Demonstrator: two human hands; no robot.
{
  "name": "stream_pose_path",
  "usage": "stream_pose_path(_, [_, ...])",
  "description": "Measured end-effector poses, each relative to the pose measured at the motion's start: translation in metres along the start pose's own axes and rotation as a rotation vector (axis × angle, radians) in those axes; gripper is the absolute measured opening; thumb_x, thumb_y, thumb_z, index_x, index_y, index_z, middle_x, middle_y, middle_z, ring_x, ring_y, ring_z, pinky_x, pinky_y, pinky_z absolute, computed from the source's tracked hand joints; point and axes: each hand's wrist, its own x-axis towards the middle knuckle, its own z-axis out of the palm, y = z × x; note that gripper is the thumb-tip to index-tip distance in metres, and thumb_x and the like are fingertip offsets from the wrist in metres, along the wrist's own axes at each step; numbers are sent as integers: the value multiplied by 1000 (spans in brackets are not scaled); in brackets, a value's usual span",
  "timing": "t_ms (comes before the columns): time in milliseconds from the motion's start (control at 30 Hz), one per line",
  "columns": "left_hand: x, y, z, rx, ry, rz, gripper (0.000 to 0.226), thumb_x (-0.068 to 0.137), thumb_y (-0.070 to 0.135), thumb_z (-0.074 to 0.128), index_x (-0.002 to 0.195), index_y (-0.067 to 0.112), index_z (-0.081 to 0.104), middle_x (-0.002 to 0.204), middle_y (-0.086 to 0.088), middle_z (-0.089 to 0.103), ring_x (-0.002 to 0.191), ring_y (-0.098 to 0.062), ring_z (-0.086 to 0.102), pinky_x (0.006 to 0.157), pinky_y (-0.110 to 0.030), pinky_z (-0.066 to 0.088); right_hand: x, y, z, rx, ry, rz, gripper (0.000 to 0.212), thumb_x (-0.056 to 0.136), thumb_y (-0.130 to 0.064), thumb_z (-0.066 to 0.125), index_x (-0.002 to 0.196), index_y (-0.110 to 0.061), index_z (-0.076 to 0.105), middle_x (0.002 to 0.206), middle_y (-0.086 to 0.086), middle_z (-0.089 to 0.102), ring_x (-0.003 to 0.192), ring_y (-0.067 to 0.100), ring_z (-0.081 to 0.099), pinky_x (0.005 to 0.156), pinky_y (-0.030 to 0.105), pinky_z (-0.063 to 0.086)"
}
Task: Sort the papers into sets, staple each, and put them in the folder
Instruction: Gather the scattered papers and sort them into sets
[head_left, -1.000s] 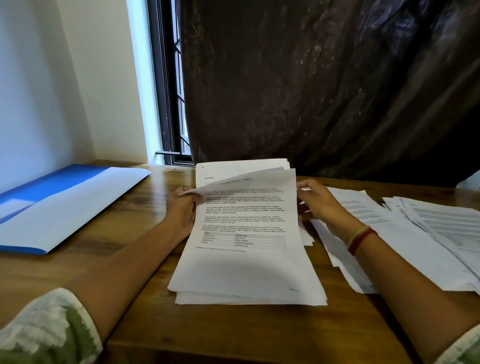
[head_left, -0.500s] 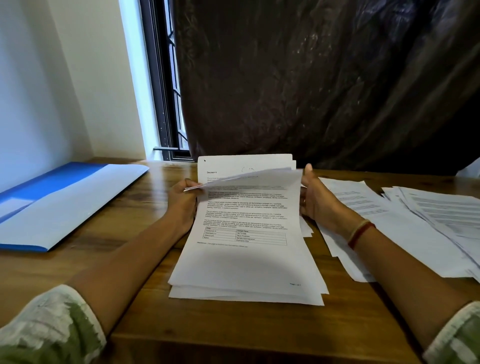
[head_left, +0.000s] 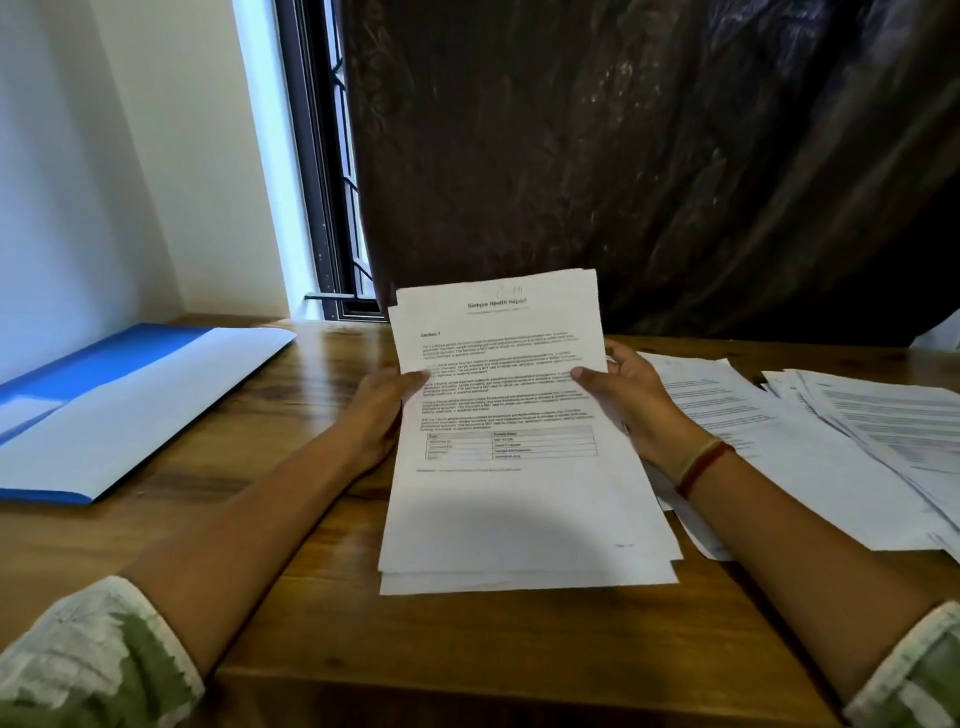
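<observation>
A set of printed white papers (head_left: 519, 499) is tilted up in front of me, its lower edge near the wooden table (head_left: 311, 597). The top sheet carries a title, paragraphs and a small table. My left hand (head_left: 382, 410) grips the set's left edge, thumb on the front. My right hand (head_left: 623, 395) grips the right edge the same way. An open blue and white folder (head_left: 119, 405) lies flat at the left. More loose papers (head_left: 810, 436) are spread on the table to the right.
A white wall stands at the left, and a barred window (head_left: 332, 208) is at the back. A dark curtain (head_left: 649, 156) hangs behind the table. The table's front edge runs just below my forearms.
The flipped-up sheets have been brought together and the whole set is raised and tilted toward me. Both hands now hold its side edges. A different top page shows.
</observation>
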Motion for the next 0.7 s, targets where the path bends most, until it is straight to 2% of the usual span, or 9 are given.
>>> stream_pose_path(100, [-4,-2,12,50,-94,35,31,98,3,45,127,9,56,119,-13,67,106,-32,65,87,-45,55,2,3,2,-1,-12,-22,25,93,-1,57,116,-12,58,115,6,69,97,19,69,73,28,57])
stream_pose_path(233, [-6,1,12,65,-95,54,31,98,0,43,124,9,57,121,-14,65,107,-32,64,86,-46,55,2,-1,1,-16,-219,22,50,88,-9,67,134,-13,49,124,7,66,111,29,64,92,44,53])
stream_pose_path(333, [-6,6,7,31,-83,55,30,98,-2,43,120,10,60,119,-13,67,104,-31,66,80,-44,57,-1,-7,-3,-15,-304,112,47,89,-8,65,133,-15,50,125,9,65,108,30,66,93,47,52])
stream_pose_path(433, [-8,7,6,40,-84,57,37,94,-10,42,118,13,60,117,-11,68,104,-29,66,79,-43,57,-1,-4,-2,-62,-228,148,43,90,-3,61,131,-9,52,123,11,66,103,29,68,89,42,56])
stream_pose_path(567, [-10,8,2,125,-254,-45,49,85,-22,40,114,10,62,115,-12,69,101,-29,68,78,-40,59,-1,0,-1,-166,-231,140,38,89,-10,66,126,-11,58,116,6,70,100,26,70,85,40,57])
stream_pose_path(633, [-9,8,2,163,-273,-49,49,83,-23,41,116,8,61,116,-13,68,103,-31,67,83,-44,57,1,0,-3,-96,-152,134,42,88,-15,68,128,-8,55,119,10,68,102,28,69,86,41,57])
stream_pose_path(700, [-8,6,4,245,-244,-22,47,83,-21,45,119,5,61,117,-14,67,104,-32,66,87,-46,55,2,4,-2,-91,-7,102,42,90,-11,66,129,-7,52,121,10,65,104,28,66,82,38,57])
